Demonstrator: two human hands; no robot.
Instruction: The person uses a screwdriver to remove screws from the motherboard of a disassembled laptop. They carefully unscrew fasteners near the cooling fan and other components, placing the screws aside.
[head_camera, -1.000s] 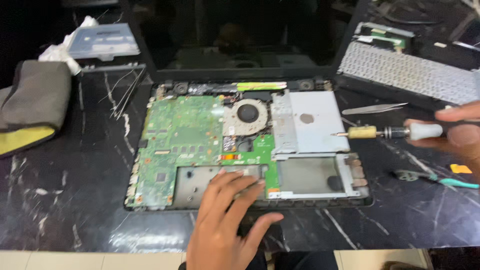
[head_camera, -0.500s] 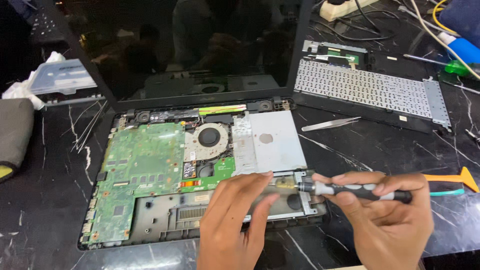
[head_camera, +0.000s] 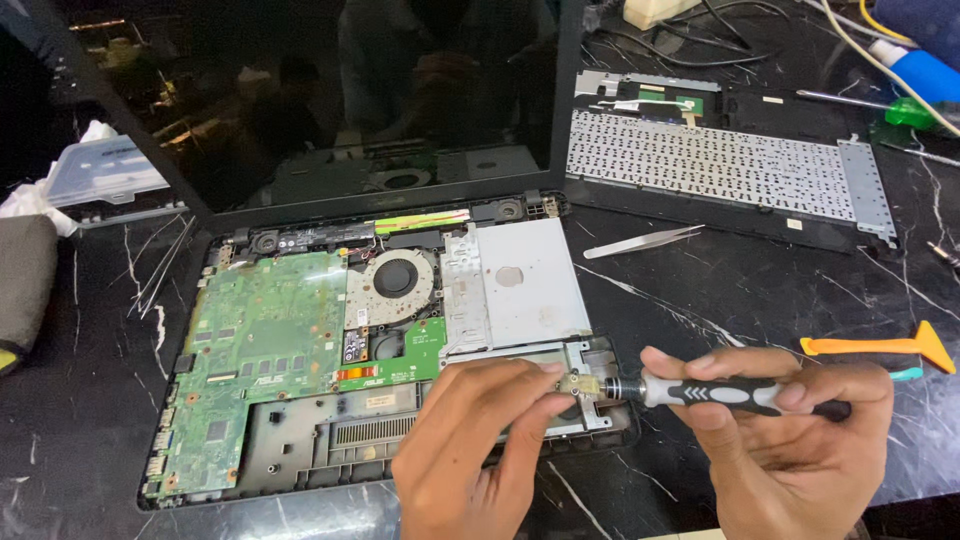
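Both hands work at the front-right corner of the opened laptop base (head_camera: 300, 470), which sits mid-table w/ its lid up. Left hand (head_camera: 470, 450) lies over the base's front edge, fingers curled, thumb & forefinger pinching the small gold-coloured bit end (head_camera: 577, 383) at the screwdriver's tip. Right hand (head_camera: 790, 450), just right of the base, is wrapped round the black-and-grey screwdriver (head_camera: 735, 393), held about level, tip pointing left over the base's corner.

Left of the base: a grey pouch (head_camera: 25, 280) at the frame edge, & behind it a silver optical drive (head_camera: 105, 175) on white cloth. Inside the base: green mainboard (head_camera: 260, 340) on the left half, round cooling fan (head_camera: 393, 280) at centre, silver metal plate (head_camera: 525, 280) to the fan's right. Dark screen (head_camera: 330, 100) stands up behind.

Right of the base: metal tweezers (head_camera: 640, 242) lie near its back-right corner; the removed keyboard panel (head_camera: 715, 165) rests face-down farther back; an orange pry tool (head_camera: 885, 347) lies near the right hand. Far back right, a green-handled tool (head_camera: 905, 112) & cables.
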